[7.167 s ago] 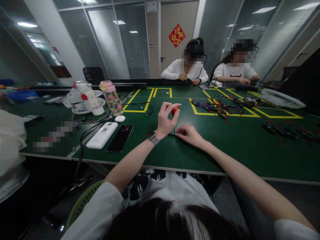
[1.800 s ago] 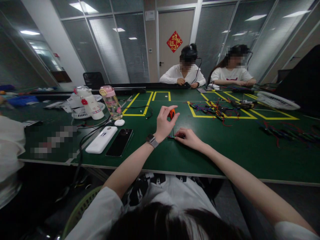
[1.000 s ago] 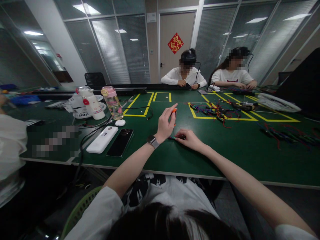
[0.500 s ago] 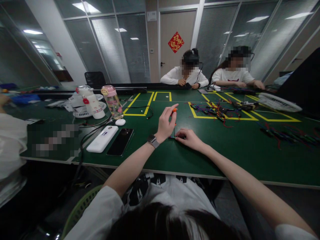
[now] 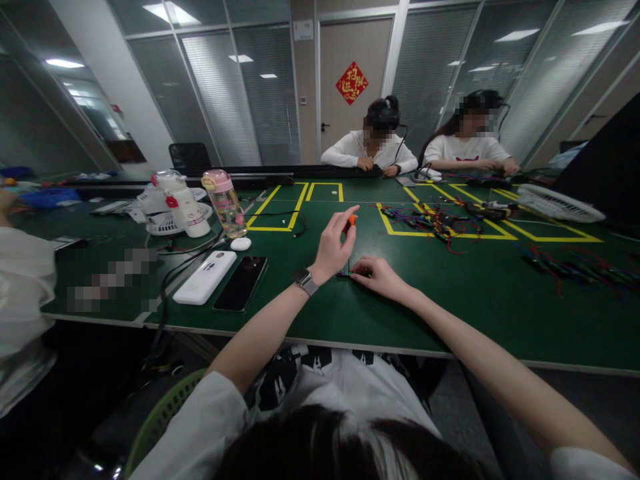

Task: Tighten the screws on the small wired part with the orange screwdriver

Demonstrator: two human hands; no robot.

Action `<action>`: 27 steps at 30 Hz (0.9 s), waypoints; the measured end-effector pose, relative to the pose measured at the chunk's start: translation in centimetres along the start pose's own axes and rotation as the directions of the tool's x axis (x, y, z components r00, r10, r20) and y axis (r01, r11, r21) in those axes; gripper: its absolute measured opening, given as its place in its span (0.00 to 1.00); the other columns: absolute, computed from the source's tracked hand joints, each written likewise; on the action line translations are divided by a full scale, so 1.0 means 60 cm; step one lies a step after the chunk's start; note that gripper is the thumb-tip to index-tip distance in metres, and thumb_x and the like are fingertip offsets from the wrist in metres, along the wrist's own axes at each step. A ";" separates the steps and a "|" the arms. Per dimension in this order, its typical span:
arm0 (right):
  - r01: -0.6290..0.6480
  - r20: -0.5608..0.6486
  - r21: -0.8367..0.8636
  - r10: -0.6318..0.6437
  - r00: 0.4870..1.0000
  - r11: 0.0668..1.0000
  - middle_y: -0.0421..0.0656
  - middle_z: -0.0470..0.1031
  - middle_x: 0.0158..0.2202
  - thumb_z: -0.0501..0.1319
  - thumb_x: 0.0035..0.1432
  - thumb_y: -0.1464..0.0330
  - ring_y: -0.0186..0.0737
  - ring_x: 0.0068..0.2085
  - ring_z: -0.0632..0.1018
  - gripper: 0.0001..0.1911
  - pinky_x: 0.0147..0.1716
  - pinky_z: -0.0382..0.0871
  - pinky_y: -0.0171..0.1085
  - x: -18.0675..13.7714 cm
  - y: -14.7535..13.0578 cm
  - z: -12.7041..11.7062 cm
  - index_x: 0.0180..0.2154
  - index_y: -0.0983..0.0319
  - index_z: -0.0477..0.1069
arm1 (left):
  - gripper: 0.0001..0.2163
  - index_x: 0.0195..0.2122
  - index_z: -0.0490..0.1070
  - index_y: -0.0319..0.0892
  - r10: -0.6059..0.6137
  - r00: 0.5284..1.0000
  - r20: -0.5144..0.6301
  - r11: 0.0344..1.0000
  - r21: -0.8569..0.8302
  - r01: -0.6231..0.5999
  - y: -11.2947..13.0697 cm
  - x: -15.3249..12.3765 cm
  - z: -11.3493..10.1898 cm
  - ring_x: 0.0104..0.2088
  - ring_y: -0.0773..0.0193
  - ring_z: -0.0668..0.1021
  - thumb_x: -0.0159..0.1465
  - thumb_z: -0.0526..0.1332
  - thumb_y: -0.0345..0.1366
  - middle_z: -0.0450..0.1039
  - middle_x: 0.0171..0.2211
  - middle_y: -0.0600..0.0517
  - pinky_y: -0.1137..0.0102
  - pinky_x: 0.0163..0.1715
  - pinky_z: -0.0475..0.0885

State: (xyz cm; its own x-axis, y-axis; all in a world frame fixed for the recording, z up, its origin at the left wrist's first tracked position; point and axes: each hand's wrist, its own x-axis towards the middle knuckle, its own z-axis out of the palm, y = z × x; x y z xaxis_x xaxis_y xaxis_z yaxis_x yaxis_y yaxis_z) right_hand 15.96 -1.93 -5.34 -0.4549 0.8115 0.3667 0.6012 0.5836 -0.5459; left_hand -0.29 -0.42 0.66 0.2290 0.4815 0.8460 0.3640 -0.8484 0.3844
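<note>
My left hand [image 5: 336, 243] is closed around the orange handle of a screwdriver [image 5: 352, 220], held upright with its thin shaft pointing down. The lower end of the shaft meets a small circuit board [image 5: 345, 273] lying on the green table [image 5: 300, 313]. My right hand [image 5: 379, 277] rests low on the table, its fingertips pinching the board's right edge beside the shaft. The fingers hide most of the board. A watch is strapped on my left wrist.
Left of my arm lie a black phone [image 5: 241, 283], a white power bank [image 5: 205, 277] and cables, with a pink-lided bottle [image 5: 225, 203] behind. Wired boards [image 5: 435, 220] lie at the right. Two people sit across; another person's sleeve [image 5: 25, 287] is at far left.
The screwdriver handle has turned slightly within my left hand, whose fingers have shifted a little. My right hand stays in the same place.
</note>
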 end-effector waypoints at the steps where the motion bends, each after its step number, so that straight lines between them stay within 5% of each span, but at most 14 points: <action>1: 0.002 -0.001 0.003 -0.002 1.000 1.000 0.43 0.72 0.30 0.61 0.54 0.70 0.36 0.30 0.73 0.05 0.31 0.67 0.35 0.000 0.001 0.000 0.32 0.64 0.75 | 0.16 0.57 0.60 0.43 0.003 1.000 0.005 1.000 -0.005 -0.003 0.000 0.000 0.000 0.43 0.64 0.73 0.68 0.50 0.31 0.68 0.45 0.48 0.67 0.46 0.69; 12: 0.016 -0.011 -0.010 -0.016 1.000 1.000 0.42 0.71 0.29 0.61 0.54 0.70 0.35 0.29 0.72 0.04 0.31 0.66 0.34 -0.001 0.000 0.000 0.32 0.64 0.75 | 0.15 0.52 0.64 0.46 -0.009 0.999 -0.052 0.996 0.090 0.014 -0.006 0.001 0.003 0.37 0.65 0.71 0.64 0.59 0.35 0.66 0.39 0.51 0.68 0.40 0.71; 20: 0.012 -0.004 -0.003 -0.012 1.000 1.000 0.42 0.71 0.29 0.61 0.55 0.70 0.35 0.29 0.72 0.05 0.30 0.66 0.34 0.000 0.002 0.000 0.32 0.64 0.75 | 0.15 0.56 0.61 0.44 0.049 0.999 0.011 0.999 -0.024 -0.049 0.000 0.003 -0.001 0.47 0.65 0.73 0.69 0.50 0.31 0.69 0.47 0.48 0.67 0.48 0.69; 27: 0.000 0.002 0.002 0.000 1.000 1.000 0.44 0.72 0.31 0.61 0.54 0.70 0.36 0.30 0.73 0.05 0.31 0.67 0.35 0.000 0.000 -0.001 0.33 0.64 0.75 | 0.09 0.43 0.69 0.43 0.051 0.993 -0.111 0.994 0.099 -0.040 -0.003 0.003 0.000 0.34 0.68 0.71 0.63 0.62 0.38 0.65 0.33 0.53 0.72 0.36 0.70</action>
State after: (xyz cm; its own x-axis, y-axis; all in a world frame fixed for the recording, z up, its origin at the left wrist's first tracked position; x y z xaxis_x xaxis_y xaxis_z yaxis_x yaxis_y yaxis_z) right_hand 15.99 -1.92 -5.31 -0.4560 0.8118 0.3648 0.5997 0.5832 -0.5480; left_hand -0.33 -0.17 0.74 0.1457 0.4101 0.9003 0.4419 -0.8412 0.3117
